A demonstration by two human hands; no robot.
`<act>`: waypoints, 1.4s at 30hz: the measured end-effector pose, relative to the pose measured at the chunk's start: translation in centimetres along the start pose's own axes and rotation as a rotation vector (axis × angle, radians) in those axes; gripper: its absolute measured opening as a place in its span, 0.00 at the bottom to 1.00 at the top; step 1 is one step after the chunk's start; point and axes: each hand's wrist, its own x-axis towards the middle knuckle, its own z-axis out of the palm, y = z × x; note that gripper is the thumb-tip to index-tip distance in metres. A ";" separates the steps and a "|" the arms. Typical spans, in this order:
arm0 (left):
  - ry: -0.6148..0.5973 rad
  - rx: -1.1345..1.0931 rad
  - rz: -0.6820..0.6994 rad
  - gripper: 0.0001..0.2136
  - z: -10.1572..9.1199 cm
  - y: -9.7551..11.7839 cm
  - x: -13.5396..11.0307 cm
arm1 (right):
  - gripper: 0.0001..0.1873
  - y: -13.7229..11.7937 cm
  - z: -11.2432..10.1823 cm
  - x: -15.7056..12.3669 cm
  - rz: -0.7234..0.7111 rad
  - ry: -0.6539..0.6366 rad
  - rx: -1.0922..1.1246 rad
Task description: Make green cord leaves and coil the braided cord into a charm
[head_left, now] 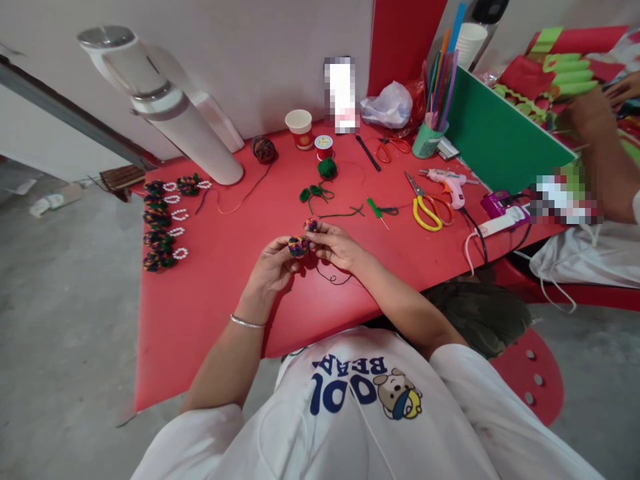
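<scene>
My left hand (275, 265) is closed on a small multicoloured crocheted piece (298, 247), pinched between thumb and fingers. Close beside it, a second small crocheted piece (311, 225) in the same mixed yarn sits at the fingertips of my right hand (339, 247), which is also closed. Whether the two pieces are joined cannot be made out. A dark yarn tail (333, 278) trails from them onto the red table (215, 300). Just beyond my hands are small green crocheted leaves (315, 193), a green ball of yarn (327, 168) and a green-handled crochet hook (375, 210).
Several crocheted pieces with white bead loops (157, 217) lie at the left. Behind are a thermos (195, 133), multicoloured yarn (263, 150), a paper cup (300, 130) and a phone (341, 97). Yellow-handled scissors (427, 212) and a pink glue gun (450, 183) lie right, near another person's arm (600, 147).
</scene>
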 end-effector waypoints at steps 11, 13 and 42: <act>-0.032 -0.018 -0.040 0.18 -0.3 0.1 0.0 | 0.17 0.6 -0.4 0.3 -0.040 -0.024 0.005; -0.030 -0.031 -0.045 0.18 -0.2 0.1 0.0 | 0.18 0.7 -0.5 0.5 -0.030 -0.037 0.011; -0.087 0.089 0.057 0.14 -0.9 0.6 0.1 | 0.23 0.8 -0.5 0.1 -0.170 0.039 -0.562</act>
